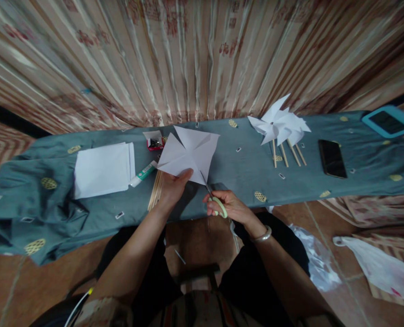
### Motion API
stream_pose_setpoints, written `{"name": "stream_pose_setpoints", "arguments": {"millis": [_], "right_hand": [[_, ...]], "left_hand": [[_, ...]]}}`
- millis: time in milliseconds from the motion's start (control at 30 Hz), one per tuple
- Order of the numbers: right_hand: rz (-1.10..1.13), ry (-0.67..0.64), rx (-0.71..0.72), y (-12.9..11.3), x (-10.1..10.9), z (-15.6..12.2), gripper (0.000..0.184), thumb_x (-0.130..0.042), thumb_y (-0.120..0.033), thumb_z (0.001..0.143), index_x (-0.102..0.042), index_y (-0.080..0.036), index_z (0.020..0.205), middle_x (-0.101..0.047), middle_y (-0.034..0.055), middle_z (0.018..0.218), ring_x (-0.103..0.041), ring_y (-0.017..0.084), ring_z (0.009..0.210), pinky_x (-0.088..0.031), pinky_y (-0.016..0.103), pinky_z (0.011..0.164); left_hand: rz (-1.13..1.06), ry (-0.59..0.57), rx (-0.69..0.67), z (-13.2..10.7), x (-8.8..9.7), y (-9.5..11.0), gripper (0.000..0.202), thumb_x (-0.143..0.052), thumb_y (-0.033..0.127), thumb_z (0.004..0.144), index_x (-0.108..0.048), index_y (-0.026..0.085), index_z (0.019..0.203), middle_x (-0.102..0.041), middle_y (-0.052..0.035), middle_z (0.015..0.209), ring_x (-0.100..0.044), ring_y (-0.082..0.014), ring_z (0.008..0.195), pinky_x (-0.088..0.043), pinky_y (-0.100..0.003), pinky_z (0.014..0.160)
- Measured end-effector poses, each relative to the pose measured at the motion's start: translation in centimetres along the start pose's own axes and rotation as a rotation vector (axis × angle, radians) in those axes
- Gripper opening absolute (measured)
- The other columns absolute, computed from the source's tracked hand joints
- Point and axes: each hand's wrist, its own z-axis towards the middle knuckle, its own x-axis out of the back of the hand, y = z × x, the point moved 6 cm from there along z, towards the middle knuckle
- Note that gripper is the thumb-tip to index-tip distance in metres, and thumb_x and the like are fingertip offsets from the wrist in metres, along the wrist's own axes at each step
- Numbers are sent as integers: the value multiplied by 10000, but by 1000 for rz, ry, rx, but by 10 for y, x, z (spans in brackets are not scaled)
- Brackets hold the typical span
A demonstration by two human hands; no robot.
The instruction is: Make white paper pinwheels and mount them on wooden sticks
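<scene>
My left hand [175, 185] pinches the near edge of a white paper square [189, 156], thumb on top. Slits run in from the paper's corners toward its middle. In my right hand [231, 206] is a pair of scissors [219, 206] with pale green handles, its blades at the paper's near corner. Beneath and left of the paper lie several thin wooden sticks [155, 193]. A small open red box [155, 143] with dark bits inside stands beside the paper's left side. Next to it lies a green and white glue tube [144, 174].
A stack of white paper [103, 170] lies on the left of the cloth-covered table [236, 175]. Several paper pinwheels [278, 125] on sticks, a black phone [332, 158] and a blue-framed device [389, 121] lie rightward. Plastic bags [382, 265] are on the floor; a curtain [202, 59] hangs behind.
</scene>
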Motion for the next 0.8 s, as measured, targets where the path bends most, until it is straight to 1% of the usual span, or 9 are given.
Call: {"name": "stream_pose_setpoints", "arguments": {"millis": [267,400,533,800], "right_hand": [[61,29,-38,4,0,2,432,-819,-512,612,-652,-154,789,-621,-39,581,-551,65,498,-420,190,480],[62,38,-46,7,0,3,428,-813,-510,625,-657,-152,801,-620,-36,581,-561,68,509,-431,190,494],[32,31,-21,6,0,2,413,-803,-507,647,-657,-153,803,-618,-34,587,-561,70,518,-429,188,497],[37,65,-10,2,1,1,432,-808,-523,625,-655,-159,800,-600,-45,631,-588,81,565,-486,209,550]], "left_hand": [[-25,-5,-7,0,1,-2,355,-721,333,660,-661,144,955,-729,-99,979,-674,-248,909,-527,-393,901],[-35,-9,-3,0,0,-2,380,-725,342,663,-662,139,978,-726,-102,1001,-679,-246,909,-526,-385,902],[-60,-10,3,0,0,-2,384,-733,323,655,-657,136,982,-724,-104,996,-678,-244,915,-527,-373,893],[-47,-24,33,-6,-3,2,302,-732,299,643,-642,155,893,-724,-98,970,-675,-247,911,-536,-384,882]]}}
